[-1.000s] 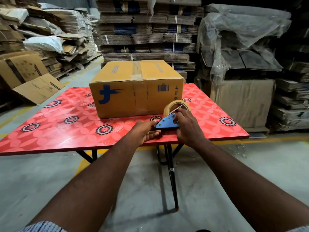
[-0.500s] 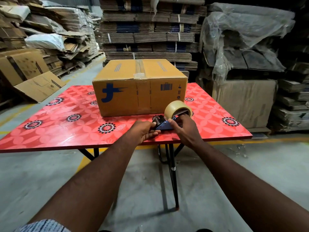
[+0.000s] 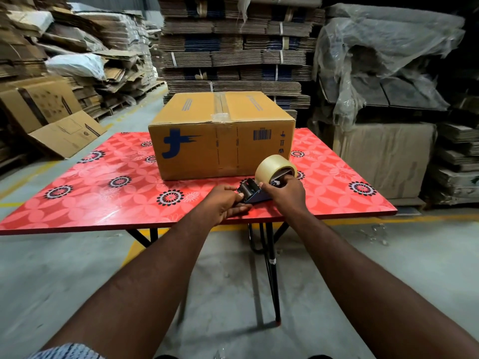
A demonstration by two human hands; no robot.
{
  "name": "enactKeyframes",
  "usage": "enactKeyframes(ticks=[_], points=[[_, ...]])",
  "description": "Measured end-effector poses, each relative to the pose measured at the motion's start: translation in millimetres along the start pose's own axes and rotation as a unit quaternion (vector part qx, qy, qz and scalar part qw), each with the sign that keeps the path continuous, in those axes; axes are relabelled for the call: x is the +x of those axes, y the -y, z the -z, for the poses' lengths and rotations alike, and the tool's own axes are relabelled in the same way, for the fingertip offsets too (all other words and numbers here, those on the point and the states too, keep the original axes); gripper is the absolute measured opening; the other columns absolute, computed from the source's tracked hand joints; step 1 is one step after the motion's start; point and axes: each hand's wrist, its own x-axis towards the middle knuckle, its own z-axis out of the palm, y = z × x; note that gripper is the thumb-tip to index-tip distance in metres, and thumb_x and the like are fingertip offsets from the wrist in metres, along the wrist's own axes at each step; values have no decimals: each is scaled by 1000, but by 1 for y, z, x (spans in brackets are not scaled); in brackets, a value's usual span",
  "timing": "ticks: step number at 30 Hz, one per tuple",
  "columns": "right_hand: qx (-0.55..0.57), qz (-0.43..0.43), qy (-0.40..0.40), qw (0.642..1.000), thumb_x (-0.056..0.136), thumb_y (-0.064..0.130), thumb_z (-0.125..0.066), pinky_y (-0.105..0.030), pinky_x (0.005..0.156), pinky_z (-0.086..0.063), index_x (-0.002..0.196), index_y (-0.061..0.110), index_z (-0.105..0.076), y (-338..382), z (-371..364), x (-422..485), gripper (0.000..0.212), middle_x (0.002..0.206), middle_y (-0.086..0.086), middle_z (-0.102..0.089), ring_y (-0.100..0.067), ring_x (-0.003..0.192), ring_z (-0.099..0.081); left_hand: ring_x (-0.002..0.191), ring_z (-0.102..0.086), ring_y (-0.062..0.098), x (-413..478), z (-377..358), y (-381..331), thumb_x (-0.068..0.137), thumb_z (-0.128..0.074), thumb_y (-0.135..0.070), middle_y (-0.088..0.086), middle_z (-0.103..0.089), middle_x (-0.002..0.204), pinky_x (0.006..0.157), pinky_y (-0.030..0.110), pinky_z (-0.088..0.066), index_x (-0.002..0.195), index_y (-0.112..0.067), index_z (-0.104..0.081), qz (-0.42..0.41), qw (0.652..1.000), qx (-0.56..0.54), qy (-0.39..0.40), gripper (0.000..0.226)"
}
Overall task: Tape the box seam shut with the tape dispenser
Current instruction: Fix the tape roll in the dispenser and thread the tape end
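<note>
both hands on the tape dispenser [image 3: 255, 196] at the near table edge, box just behind

the left hand [image 3: 223, 203] pinches the dispenser's black roller end, and the right hand [image 3: 285, 193] grips its body under the clear tape roll [image 3: 270, 168]; nothing lies between the tool and the closed cardboard box [image 3: 220, 146], whose top seam [image 3: 220, 104] already shows a tape strip. both sit on a red flower-patterned table [image 3: 103, 198] over a grey concrete floor [image 3: 64, 268]. behind are loose flattened cartons [image 3: 51, 120], strapped cardboard stacks [image 3: 233, 47] and a plastic-wrapped pile [image 3: 383, 60]. since a second ago the dispenser has turned from flat on its blue side to roll raised, while the box has not moved.
</note>
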Motion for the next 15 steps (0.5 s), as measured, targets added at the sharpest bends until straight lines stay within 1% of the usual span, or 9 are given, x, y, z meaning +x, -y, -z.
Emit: enactKeyframes(ticks=[2, 3, 5, 7, 9, 11, 13, 15], points=[[-1, -9, -2, 1000, 72, 33, -85, -26, 74, -46, 107, 5, -71, -1, -2, 4, 46, 103, -10, -73, -24, 96, -68, 58, -74, 22, -3, 3, 0, 99, -40, 9, 24, -67, 104, 50, 25, -59, 131, -10, -46, -13, 1000, -2, 18, 38], [0, -14, -1, 1000, 72, 32, -85, -27, 74, -48, 107, 5, -71, -1, -3, 5, 47, 103, -10, -73, -24, 96, -68, 60, -74, 22, -5, 4, 0, 99, -38, 9, 25, -66, 105, 51, 24, -59, 131, -12, -46, -18, 999, 0, 28, 39], [0, -19, 0, 1000, 69, 34, -86, -32, 80, -54, 109, 6, -71, -1, -3, 7, 51, 105, -10, -73, -25, 97, -69, 62, -75, 21, -8, 4, 1, 100, -39, 6, 24, -68, 101, 54, 26, -61, 132, -11, -46, -31, 999, 10, 38, 37], [2, -22, 1, 1000, 67, 35, -86, -36, 84, -56, 109, 6, -70, -2, -3, 8, 53, 105, -10, -73, -25, 98, -69, 59, -74, 21, -7, 1, 4, 100, -48, -1, 22, -69, 91, 57, 29, -62, 130, -6, -45, -48, 999, 15, 16, 31], [10, -26, 3, 1000, 69, 33, -86, -33, 82, -55, 110, 6, -69, -1, -4, 8, 52, 107, -10, -73, -25, 99, -68, 55, -73, 22, -2, -1, 7, 98, -57, -7, 24, -69, 84, 56, 30, -62, 123, 4, -47, -56, 998, 17, -22, 29], [14, -29, -1, 999, 70, 32, -86, -30, 80, -54, 111, 6, -69, 0, -5, 7, 51, 107, -10, -72, -25, 99, -68, 56, -73, 23, 1, -4, 9, 95, -63, -11, 26, -70, 83, 56, 30, -61, 116, 13, -54, -51, 997, 20, -47, 34], [9, -26, -12, 1000, 70, 33, -86, -33, 81, -56, 108, 7, -69, 0, -6, 6, 49, 105, -9, -72, -25, 97, -68, 58, -73, 25, 2, -7, 8, 93, -67, -13, 26, -72, 83, 60, 32, -62, 113, 13, -58, -48, 997, 18, -64, 34], [8, -25, -15, 1000, 71, 32, -86, -32, 79, -54, 108, 6, -69, 2, -7, 5, 48, 106, -9, -72, -24, 98, -67, 59, -73, 26, 1, -9, 8, 93, -68, -17, 26, -72, 84, 58, 32, -61, 111, 12, -59, -49, 996, 13, -80, 35]])
